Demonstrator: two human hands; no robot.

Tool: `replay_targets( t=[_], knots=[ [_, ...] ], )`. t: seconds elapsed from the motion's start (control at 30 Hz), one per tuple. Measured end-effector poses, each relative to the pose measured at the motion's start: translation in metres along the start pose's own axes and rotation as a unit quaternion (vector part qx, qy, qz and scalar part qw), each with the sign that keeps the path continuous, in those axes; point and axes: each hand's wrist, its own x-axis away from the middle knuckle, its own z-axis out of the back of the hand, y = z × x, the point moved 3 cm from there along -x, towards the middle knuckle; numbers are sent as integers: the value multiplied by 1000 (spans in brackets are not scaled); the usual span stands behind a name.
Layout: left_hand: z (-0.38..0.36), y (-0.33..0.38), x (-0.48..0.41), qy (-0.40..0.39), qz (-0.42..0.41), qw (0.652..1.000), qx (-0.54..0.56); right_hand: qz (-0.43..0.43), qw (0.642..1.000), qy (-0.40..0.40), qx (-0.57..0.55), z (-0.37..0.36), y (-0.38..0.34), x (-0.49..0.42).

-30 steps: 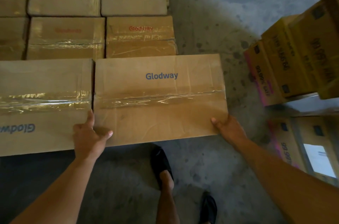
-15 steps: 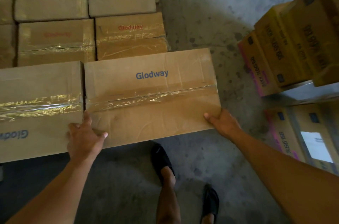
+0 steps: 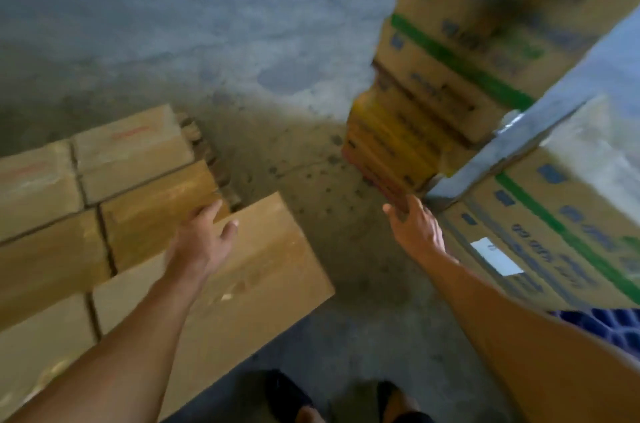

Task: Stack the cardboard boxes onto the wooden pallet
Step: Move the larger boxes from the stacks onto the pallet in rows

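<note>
Picture quality: heavily motion-blurred, so fine detail and box lettering are unreadable.
Left grip (image 3: 201,242): released, with fingers loosely spread and nothing held. It sits over the far left edge of the nearest box (image 3: 263,284); whether it touches the box cannot be told.
Right grip (image 3: 415,228): released, fingers extended, holding nothing. It reaches towards the foot of the yellow boxes (image 3: 391,145); whether it touches them cannot be told.
Nearest box: plain brown cardboard, lying flat at the near right corner of the load, side by side with a like box to its left.
Laid boxes (image 3: 131,152): brown cartons in close rows beyond and left of the nearest box. Faint red print shows on the far ones.
Wooden pallet (image 3: 207,152): a narrow brown strip shows just past the right edge of the far cartons, too blurred to detail.
Green-striped boxes (image 3: 467,52): stacked high at the right, above the yellow boxes.
Labelled box (image 3: 554,232): lower right, with a green stripe and a white label, lying under a grey bar (image 3: 502,152).
Blue grid (image 3: 606,322): showing at the right edge, behind the right forearm.
Concrete floor (image 3: 242,24): grey and mottled, between the two stacks.
Shoes (image 3: 287,395): dark, at the bottom edge.
</note>
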Motion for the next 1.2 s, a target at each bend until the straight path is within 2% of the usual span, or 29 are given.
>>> replay_targets(
  t=[0.17, 0.33, 0.53, 0.7, 0.87, 1.07, 1.2],
  knots=[
    [-34, 166, -45, -23, -217, 976, 4, -83, 987, 124, -64, 114, 90, -14],
    [-95, 316, -46, -86, -329, 940, 29, -196, 953, 196, -120, 193, 193, -20],
    [-195, 480, -23, -150, -385, 910, 34, -305, 905, 261, -139, 267, 326, -47],
    [-282, 583, -21, -209, -362, 908, 34, -400, 870, 251, -141, 291, 428, -77],
    [-345, 642, -43, -253, -298, 920, 22, -433, 857, 229, -159, 295, 491, -104],
    [-389, 661, -59, -313, -215, 925, 16, -456, 830, 206, -247, 291, 527, -122],
    [-403, 655, -64, -331, -177, 925, 65, -436, 810, 220, -324, 284, 535, -120]
  ],
)
